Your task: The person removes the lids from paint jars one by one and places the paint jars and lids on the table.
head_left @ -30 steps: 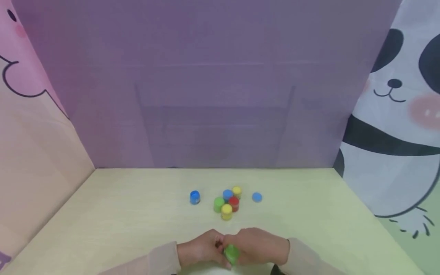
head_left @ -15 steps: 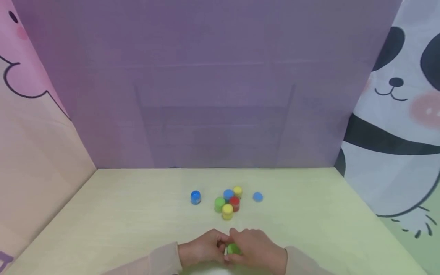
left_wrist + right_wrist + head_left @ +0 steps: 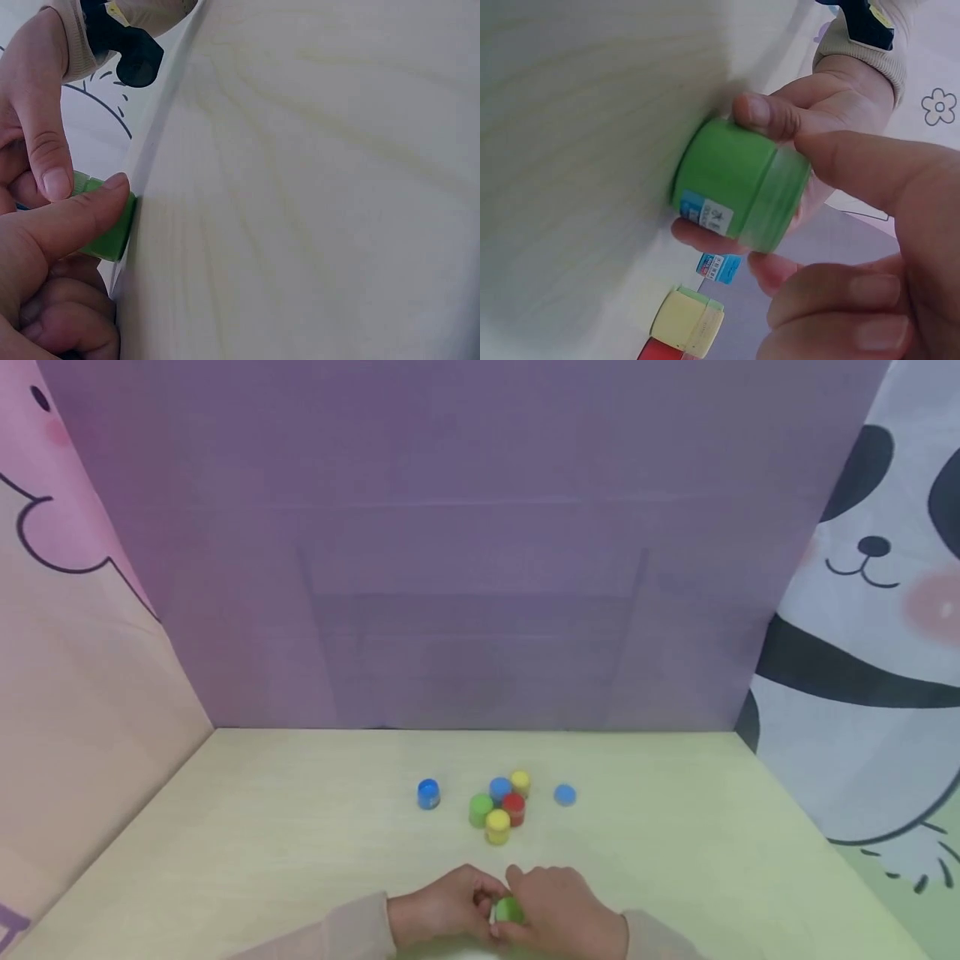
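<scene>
A small green paint jar (image 3: 727, 180) with a paler, see-through green lid (image 3: 776, 202) is between both hands, low over the near part of the table. My left hand (image 3: 450, 902) grips the jar's body, its thumb along one side and a finger beneath, as the right wrist view shows. From the other side my right hand (image 3: 566, 910) pinches the lid between thumb and index finger, the other fingers curled in. In the head view only the green top shows between the hands.
Ahead of the hands several closed jars cluster: yellow (image 3: 498, 827), red (image 3: 513, 808), green (image 3: 481, 810), blue (image 3: 500, 790) and another yellow one (image 3: 521, 783). An uncovered blue jar (image 3: 428, 794) stands left, a loose blue lid (image 3: 565, 794) lies right. A purple panel (image 3: 480, 610) closes the back.
My right hand has turned on the green jar's lid, its thumb coming round to the near side. The left hand keeps its grip. The jars on the table stay put.
</scene>
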### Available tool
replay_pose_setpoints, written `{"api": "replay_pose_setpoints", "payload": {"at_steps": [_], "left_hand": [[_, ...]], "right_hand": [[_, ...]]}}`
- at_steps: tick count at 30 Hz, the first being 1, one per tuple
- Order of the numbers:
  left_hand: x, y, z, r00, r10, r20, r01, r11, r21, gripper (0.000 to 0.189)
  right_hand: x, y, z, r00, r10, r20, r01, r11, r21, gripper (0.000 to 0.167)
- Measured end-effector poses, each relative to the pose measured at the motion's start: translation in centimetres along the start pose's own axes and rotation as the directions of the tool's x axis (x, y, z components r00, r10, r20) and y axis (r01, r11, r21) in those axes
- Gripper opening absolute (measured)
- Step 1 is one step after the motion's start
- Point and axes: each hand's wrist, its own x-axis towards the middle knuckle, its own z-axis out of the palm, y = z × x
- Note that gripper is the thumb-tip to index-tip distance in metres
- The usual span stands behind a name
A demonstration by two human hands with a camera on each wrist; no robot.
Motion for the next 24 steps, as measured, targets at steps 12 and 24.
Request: {"api": "replay_pose_setpoints", "payload": {"at_steps": [12, 24], "left_hand": [[-0.3, 0.2, 0.0, 0.999, -0.031, 0.005, 0.031, 1.000, -0.003, 0.027], [-0.3, 0.1, -0.1, 0.999, -0.032, 0.029, 0.033, 0.999, -0.008, 0.023]], "right_hand": [[0.2, 0.2, -0.5, 0.997, -0.024, 0.080, 0.017, 0.996, 0.090, 0.025], [0.2, 0.9, -1.0, 0.978, -0.177, 0.109, 0.167, 0.981, 0.094, 0.019]]}}
